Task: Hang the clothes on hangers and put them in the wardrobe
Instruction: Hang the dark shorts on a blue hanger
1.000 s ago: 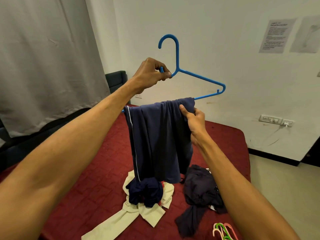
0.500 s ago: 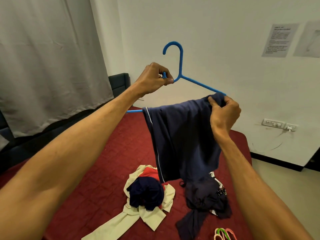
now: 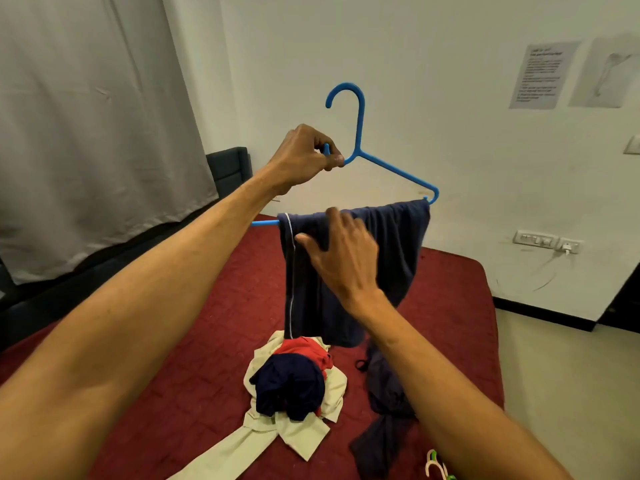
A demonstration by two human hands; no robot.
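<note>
Navy garment [image 3: 398, 244], soft and limp, across slim blue plastic hanger [image 3: 360, 133].

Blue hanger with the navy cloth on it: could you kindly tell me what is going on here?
A person's left hand holds a blue plastic hanger up by its shoulder arm. A navy garment with a white stripe hangs over its bottom bar, and the right hand rests open-fingered on the cloth near the bar. Below, on the dark red bedspread, a heap of cream, red and navy clothes and another dark garment lie.
</note>
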